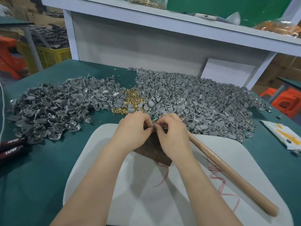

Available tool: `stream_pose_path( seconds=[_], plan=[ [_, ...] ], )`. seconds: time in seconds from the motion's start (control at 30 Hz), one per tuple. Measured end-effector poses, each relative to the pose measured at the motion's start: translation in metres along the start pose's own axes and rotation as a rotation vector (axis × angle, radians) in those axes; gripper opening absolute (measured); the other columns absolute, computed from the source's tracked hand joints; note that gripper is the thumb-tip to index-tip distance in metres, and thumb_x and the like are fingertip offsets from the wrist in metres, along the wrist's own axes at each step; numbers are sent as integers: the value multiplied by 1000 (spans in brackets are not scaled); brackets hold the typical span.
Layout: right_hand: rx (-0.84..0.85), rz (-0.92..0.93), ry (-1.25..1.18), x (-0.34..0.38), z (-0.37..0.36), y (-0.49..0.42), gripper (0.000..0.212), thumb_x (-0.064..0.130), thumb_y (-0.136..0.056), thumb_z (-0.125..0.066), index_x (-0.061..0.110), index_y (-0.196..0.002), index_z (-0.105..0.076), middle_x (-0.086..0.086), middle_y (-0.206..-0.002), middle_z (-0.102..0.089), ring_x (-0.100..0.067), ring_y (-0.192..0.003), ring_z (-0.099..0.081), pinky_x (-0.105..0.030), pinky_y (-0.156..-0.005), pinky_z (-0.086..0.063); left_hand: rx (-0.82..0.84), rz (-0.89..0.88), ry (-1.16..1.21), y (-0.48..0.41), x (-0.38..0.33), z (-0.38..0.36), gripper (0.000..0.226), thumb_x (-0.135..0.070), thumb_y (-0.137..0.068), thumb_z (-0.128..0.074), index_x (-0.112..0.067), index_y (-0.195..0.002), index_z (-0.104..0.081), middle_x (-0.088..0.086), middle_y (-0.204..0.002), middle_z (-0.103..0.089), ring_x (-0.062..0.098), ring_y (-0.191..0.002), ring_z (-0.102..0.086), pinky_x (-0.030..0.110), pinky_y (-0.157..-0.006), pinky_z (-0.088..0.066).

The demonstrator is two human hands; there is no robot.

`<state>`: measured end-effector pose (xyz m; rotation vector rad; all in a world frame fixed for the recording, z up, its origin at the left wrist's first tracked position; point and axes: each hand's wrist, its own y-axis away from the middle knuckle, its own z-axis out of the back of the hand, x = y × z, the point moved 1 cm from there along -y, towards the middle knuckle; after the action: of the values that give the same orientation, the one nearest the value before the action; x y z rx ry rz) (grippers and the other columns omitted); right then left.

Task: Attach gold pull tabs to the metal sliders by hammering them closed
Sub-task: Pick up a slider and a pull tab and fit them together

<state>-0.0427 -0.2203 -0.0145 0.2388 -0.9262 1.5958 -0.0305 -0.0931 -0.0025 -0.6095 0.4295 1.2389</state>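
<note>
My left hand (132,130) and my right hand (171,133) meet fingertip to fingertip over a dark brown block (153,150). Together they pinch one small grey metal slider (153,126), mostly hidden by the fingers. A heap of gold pull tabs (130,99) lies just beyond the hands on the green table. Grey sliders are piled on the left (53,108) and on the right (195,101). A hammer with a tan wooden handle (228,173) lies at my right wrist, its head hidden behind the right hand.
The block sits on a white cloth (179,201) with red thread on it. Two black-handled tools (11,146) lie at the left edge. A white and yellow packet (283,136) lies far right. A white shelf unit (146,38) stands behind the piles.
</note>
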Motion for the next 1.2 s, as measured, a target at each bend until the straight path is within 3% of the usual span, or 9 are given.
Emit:
stream_pose_path(
  seconds=[0.63, 1.2],
  plan=[
    [-43, 40, 51, 3, -2, 2, 8, 5, -84, -60, 8, -80, -66, -2, -85, -60, -19, -78, -55, -35, -75, -42, -16, 2, -16, 1, -1, 0, 11, -26, -87, -62, -23, -77, -60, -3, -87, -61, 20, -88, -58, 39, -82, -49],
    [-63, 33, 13, 4, -1, 6, 9, 4, -83, -61, 8, -80, -69, -2, -84, -62, -17, -78, -55, -36, -77, -43, -12, 32, -20, 1, -1, 0, 11, -26, -86, -62, -28, -76, -60, -4, -87, -64, 21, -91, -60, 41, -85, -50]
  ],
)
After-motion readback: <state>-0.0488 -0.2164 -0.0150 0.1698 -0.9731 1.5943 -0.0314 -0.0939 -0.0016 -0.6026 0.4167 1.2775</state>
